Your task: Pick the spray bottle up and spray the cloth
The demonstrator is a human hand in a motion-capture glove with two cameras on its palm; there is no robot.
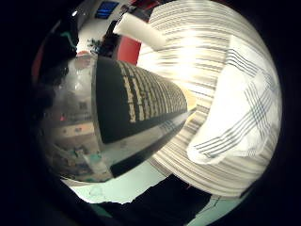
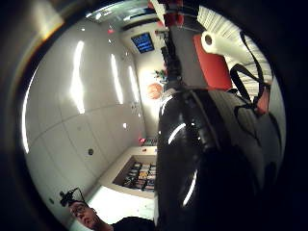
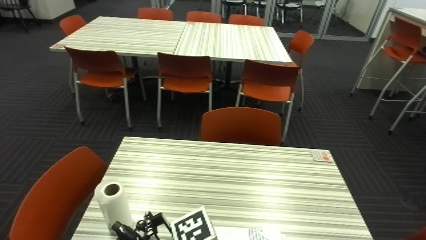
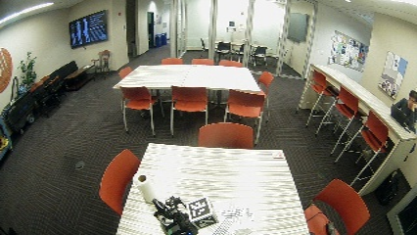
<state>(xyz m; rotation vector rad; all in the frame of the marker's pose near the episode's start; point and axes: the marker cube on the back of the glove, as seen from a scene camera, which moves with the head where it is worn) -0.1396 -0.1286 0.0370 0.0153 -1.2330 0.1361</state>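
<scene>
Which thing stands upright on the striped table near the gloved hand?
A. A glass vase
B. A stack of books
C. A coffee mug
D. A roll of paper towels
D: the outside view shows a white paper towel roll standing on end on the striped table, close beside the gloved hand at the near edge.

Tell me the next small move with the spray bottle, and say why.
Probably turn the nozzle toward the cloth before squeezing. The spray bottle fills both palm views, so it sits close against the gloved right hand, apparently held. The striped cloth lies crumpled on the table, off to the bottle's side. No view shows where the nozzle points, so check its aim first.
</scene>
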